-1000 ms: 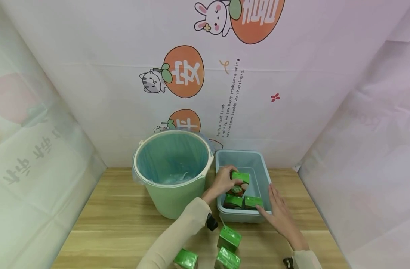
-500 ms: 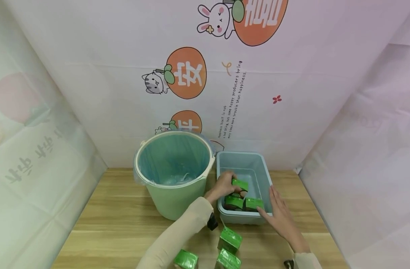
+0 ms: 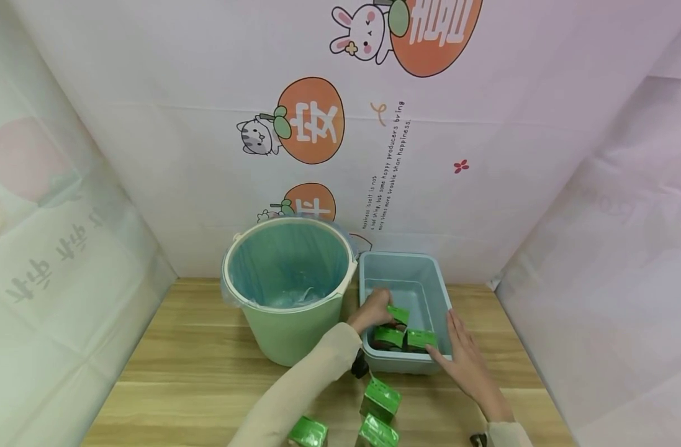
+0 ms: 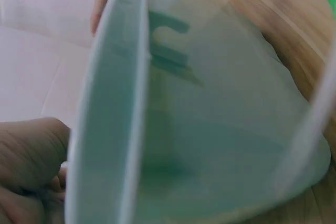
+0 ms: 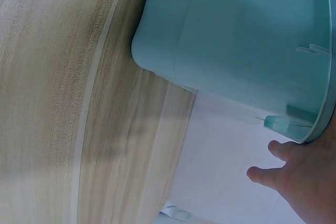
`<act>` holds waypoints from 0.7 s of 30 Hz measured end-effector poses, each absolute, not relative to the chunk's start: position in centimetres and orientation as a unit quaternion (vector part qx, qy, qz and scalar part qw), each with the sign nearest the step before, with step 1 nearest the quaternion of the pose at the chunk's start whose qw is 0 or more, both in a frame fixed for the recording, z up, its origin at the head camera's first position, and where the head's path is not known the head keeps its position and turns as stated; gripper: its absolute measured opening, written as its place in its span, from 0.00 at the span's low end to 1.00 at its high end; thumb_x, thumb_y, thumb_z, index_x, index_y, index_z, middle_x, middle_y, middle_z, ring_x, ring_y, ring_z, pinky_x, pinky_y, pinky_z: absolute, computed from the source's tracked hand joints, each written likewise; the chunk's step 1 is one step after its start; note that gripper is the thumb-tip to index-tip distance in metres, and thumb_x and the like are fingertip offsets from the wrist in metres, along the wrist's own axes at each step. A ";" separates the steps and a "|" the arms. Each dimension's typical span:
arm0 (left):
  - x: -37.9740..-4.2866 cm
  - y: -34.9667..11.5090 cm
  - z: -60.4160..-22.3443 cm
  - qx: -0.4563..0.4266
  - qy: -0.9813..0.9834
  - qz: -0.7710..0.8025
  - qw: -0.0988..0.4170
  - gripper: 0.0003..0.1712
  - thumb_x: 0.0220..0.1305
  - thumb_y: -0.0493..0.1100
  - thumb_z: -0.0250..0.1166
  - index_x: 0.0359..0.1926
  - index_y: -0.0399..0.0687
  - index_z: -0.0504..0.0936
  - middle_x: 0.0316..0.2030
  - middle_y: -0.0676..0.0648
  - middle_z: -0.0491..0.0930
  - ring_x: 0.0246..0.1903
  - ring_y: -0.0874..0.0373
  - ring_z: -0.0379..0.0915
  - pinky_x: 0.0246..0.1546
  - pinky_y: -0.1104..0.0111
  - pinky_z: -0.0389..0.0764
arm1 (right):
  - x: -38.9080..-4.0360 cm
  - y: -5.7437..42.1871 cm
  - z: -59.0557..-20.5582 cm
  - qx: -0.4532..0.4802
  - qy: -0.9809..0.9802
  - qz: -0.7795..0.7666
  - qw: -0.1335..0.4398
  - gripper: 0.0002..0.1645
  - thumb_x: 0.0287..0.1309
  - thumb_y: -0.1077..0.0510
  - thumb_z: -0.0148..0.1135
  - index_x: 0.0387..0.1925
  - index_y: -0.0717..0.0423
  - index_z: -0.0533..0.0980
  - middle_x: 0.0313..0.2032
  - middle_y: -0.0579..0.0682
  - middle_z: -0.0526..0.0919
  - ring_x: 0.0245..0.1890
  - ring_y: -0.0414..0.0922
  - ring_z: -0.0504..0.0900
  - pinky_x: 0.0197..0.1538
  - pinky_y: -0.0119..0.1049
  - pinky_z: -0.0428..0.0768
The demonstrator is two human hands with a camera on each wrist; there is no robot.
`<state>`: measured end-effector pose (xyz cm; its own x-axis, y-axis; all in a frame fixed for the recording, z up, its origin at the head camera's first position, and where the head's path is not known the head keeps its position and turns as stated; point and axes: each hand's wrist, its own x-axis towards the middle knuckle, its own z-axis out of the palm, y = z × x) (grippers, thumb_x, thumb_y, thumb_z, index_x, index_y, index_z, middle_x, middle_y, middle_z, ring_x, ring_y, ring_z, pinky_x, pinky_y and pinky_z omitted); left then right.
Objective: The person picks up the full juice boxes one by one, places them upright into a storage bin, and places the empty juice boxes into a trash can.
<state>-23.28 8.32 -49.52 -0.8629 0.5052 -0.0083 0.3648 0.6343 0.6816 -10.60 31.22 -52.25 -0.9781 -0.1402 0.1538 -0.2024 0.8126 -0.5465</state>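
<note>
My left hand point(image 3: 375, 309) reaches down inside a light blue plastic bin point(image 3: 401, 256) and holds a small green-topped carton point(image 3: 398, 315), partly hidden by the fingers. Right in front of it, two like cartons sit side by side at the bin's near end: a left carton point(image 3: 388, 338) and a right carton point(image 3: 421, 339). My right hand point(image 3: 467, 360) rests on the bin's near right corner, fingers straight along the outside of the rim. In the right wrist view, two of this hand's fingertips point(image 5: 262, 176) show beside the bin wall.
A green bucket point(image 3: 287, 338) with a clear liner stands just left of the bin. More green-topped cartons lie on the wooden table in front: a carton point(image 3: 381, 399), another carton point(image 3: 377, 431) and a third carton point(image 3: 309, 432). A printed cloth point(image 3: 206, 186) walls the back.
My left hand has lowered its carton into the bin and drawn it nearer, behind the two cartons there. My right hand has kept its place on the rim.
</note>
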 end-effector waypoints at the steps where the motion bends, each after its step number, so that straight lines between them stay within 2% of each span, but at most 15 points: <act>1: -23.2 8.3 -49.5 0.240 0.896 0.358 0.107 0.20 0.57 0.29 0.79 0.26 0.42 0.72 0.29 0.52 0.67 0.28 0.62 0.56 0.30 0.72 0.65 | -10.6 31.2 -52.3 0.090 -0.951 0.292 0.054 0.60 0.74 0.39 0.63 0.83 0.69 0.42 0.82 0.69 0.41 0.80 0.71 0.42 0.78 0.68 0.44; 4: -23.1 8.3 -49.3 0.231 0.894 0.365 0.122 0.22 0.59 0.28 0.77 0.28 0.42 0.68 0.27 0.51 0.63 0.27 0.60 0.53 0.29 0.70 0.63 | -10.6 31.2 -52.3 0.091 -0.952 0.286 0.058 0.60 0.74 0.39 0.63 0.83 0.69 0.42 0.82 0.69 0.42 0.80 0.71 0.44 0.77 0.70 0.46; 7: -23.0 8.4 -49.1 0.224 0.898 0.353 0.139 0.20 0.62 0.29 0.76 0.32 0.41 0.69 0.31 0.46 0.69 0.28 0.60 0.55 0.30 0.70 0.65 | -10.6 31.2 -52.3 0.092 -0.953 0.282 0.063 0.60 0.73 0.39 0.63 0.83 0.70 0.43 0.82 0.70 0.43 0.80 0.72 0.45 0.75 0.72 0.49; 8: -23.0 8.5 -49.0 0.222 0.900 0.347 0.144 0.17 0.62 0.30 0.76 0.37 0.39 0.72 0.37 0.43 0.75 0.28 0.59 0.58 0.30 0.69 0.67 | -10.6 31.2 -52.2 0.093 -0.953 0.282 0.065 0.60 0.73 0.39 0.64 0.83 0.70 0.43 0.82 0.70 0.43 0.80 0.72 0.45 0.75 0.73 0.49; 10: -23.0 8.6 -48.8 0.217 0.904 0.333 0.156 0.16 0.64 0.29 0.75 0.45 0.35 0.75 0.47 0.37 0.79 0.29 0.56 0.62 0.30 0.67 0.69 | -10.6 31.1 -52.2 0.092 -0.952 0.285 0.065 0.60 0.73 0.40 0.64 0.83 0.70 0.42 0.82 0.70 0.43 0.80 0.72 0.45 0.75 0.73 0.49; 12: -23.2 8.7 -48.7 0.215 0.910 0.311 0.170 0.24 0.66 0.30 0.73 0.58 0.30 0.74 0.56 0.33 0.79 0.31 0.55 0.65 0.30 0.66 0.69 | -10.6 31.1 -52.2 0.091 -0.951 0.289 0.064 0.60 0.73 0.40 0.64 0.83 0.70 0.42 0.82 0.70 0.42 0.80 0.72 0.44 0.76 0.72 0.47; 13: -23.2 8.8 -48.7 0.214 0.912 0.303 0.175 0.30 0.66 0.29 0.72 0.65 0.27 0.72 0.56 0.32 0.79 0.31 0.54 0.66 0.30 0.65 0.68 | -10.6 31.1 -52.2 0.090 -0.951 0.290 0.062 0.60 0.73 0.40 0.64 0.83 0.70 0.42 0.82 0.70 0.42 0.80 0.72 0.44 0.76 0.72 0.47; 14: -23.4 8.9 -48.7 0.213 0.913 0.296 0.184 0.36 0.67 0.29 0.72 0.71 0.27 0.67 0.55 0.32 0.80 0.30 0.54 0.66 0.28 0.65 0.67 | -10.6 31.2 -52.2 0.089 -0.951 0.292 0.059 0.60 0.73 0.40 0.63 0.83 0.70 0.41 0.82 0.70 0.42 0.80 0.71 0.43 0.76 0.72 0.46; 16: -23.6 9.0 -48.8 0.212 0.915 0.283 0.195 0.46 0.67 0.29 0.71 0.79 0.29 0.58 0.45 0.34 0.82 0.28 0.55 0.66 0.26 0.66 0.66 | -10.6 31.2 -52.1 0.088 -0.951 0.293 0.055 0.60 0.74 0.40 0.63 0.83 0.69 0.41 0.82 0.70 0.41 0.80 0.72 0.43 0.76 0.72 0.46; 19: -23.7 9.0 -48.9 0.210 0.913 0.278 0.211 0.49 0.68 0.28 0.70 0.82 0.31 0.52 0.30 0.39 0.78 0.23 0.55 0.63 0.24 0.66 0.65 | -10.5 31.2 -52.1 0.088 -0.950 0.294 0.054 0.60 0.74 0.39 0.63 0.83 0.70 0.41 0.82 0.70 0.41 0.80 0.72 0.43 0.76 0.72 0.46; 20: -23.7 9.0 -48.9 0.209 0.914 0.275 0.213 0.48 0.69 0.28 0.69 0.82 0.32 0.53 0.29 0.41 0.77 0.23 0.55 0.64 0.24 0.66 0.66 | -10.5 31.1 -52.1 0.088 -0.950 0.295 0.053 0.60 0.74 0.39 0.63 0.83 0.70 0.41 0.82 0.70 0.41 0.80 0.72 0.43 0.76 0.72 0.46; 21: -23.7 9.0 -48.9 0.212 0.916 0.269 0.210 0.45 0.68 0.28 0.70 0.80 0.33 0.58 0.30 0.42 0.77 0.25 0.55 0.67 0.25 0.66 0.68 | -10.5 31.1 -52.1 0.087 -0.950 0.294 0.053 0.60 0.74 0.39 0.62 0.83 0.69 0.41 0.82 0.69 0.41 0.80 0.72 0.43 0.76 0.72 0.46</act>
